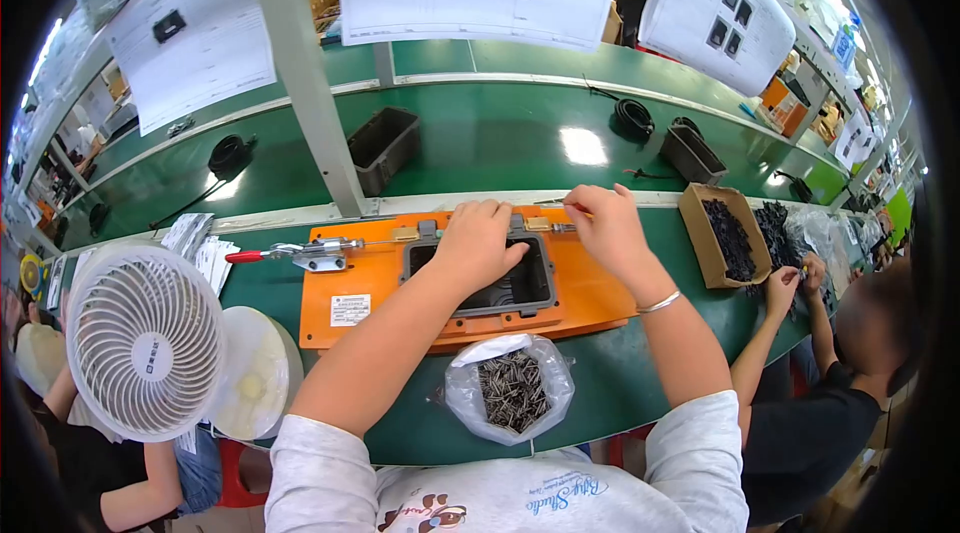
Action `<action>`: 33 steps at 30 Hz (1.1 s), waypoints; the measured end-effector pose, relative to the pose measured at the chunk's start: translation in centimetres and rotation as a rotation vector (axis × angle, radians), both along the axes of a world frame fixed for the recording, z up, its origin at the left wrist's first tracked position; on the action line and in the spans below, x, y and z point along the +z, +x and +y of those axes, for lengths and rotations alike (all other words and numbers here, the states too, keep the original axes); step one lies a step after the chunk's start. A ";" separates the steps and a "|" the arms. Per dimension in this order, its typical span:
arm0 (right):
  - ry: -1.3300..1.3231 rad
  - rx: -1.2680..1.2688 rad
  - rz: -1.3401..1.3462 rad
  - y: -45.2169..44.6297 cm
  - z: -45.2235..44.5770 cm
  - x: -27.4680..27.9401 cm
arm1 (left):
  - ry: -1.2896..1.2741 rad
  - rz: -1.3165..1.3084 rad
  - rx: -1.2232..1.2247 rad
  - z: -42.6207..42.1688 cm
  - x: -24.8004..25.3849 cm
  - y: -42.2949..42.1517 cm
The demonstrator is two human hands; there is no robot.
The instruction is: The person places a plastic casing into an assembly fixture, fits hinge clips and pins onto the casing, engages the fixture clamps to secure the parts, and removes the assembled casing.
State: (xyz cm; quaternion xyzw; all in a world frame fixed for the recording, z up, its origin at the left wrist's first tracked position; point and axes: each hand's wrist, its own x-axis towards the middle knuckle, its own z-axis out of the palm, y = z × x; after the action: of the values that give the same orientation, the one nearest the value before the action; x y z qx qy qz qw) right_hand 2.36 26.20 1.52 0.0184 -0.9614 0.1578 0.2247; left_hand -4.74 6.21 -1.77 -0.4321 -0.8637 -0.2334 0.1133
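An orange fixture lies on the green bench in front of me, with a black plastic box set in it, its hollow side up. My left hand is on the far rim of the box, fingers curled over it and thumb stretched over the cavity. At the box's far right corner, my right hand has its fingertips pinched near a thin metal rod; what they hold is too small to make out. A toggle clamp with a red handle is mounted on the fixture's left side.
A plastic bag of small metal pins stands before the fixture. A white fan is at left. To the right are a cardboard box of black parts and a co-worker's hands. Dark bins and cables lie behind.
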 end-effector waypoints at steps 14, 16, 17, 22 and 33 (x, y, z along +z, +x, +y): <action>0.136 0.179 0.208 -0.9 -7.8 2.1 | 1.717 -0.590 0.777 -19.8 -2.5 0.9; 0.190 0.326 0.088 -1.7 -11.1 0.7 | 1.797 -0.623 0.782 -21.1 -3.2 0.1; 0.272 0.321 0.097 -2.3 -12.2 0.2 | 1.839 -0.693 0.725 -22.0 -4.0 -0.6; 0.587 0.331 -0.061 -4.2 -14.3 -1.5 | 1.976 -0.778 0.621 -23.5 -3.7 -3.1; 0.974 0.392 -0.088 -3.1 -15.8 0.1 | 1.506 0.006 0.544 -14.7 3.2 -4.1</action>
State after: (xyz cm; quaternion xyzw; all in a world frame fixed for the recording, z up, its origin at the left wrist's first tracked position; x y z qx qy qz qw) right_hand -0.75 10.39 1.61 0.2939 -0.9102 -0.2678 0.1159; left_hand -8.88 -8.54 1.39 -0.0144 -0.5487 -0.7169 0.4299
